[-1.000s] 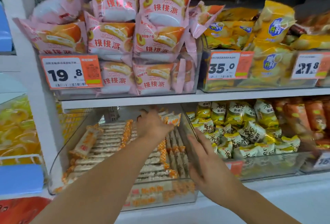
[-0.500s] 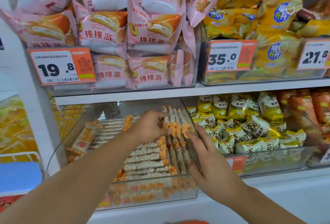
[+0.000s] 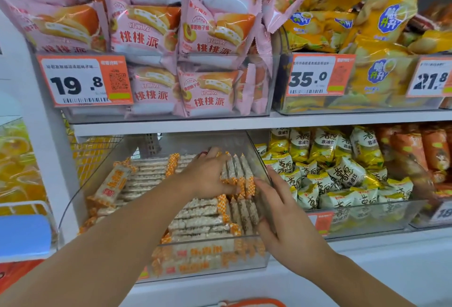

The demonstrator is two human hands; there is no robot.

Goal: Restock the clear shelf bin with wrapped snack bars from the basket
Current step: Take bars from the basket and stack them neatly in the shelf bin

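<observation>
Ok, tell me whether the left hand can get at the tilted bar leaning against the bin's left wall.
Probably yes. The left hand is already inside the clear bin, resting on the upright bars at the right. The tilted bar lies on top of the stack, uncovered, and the bin's top is open, so nothing blocks a sideways move.

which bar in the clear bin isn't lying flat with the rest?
The bar at the bin's left wall: it leans tilted, label facing out; the others lie packed in rows.
</observation>
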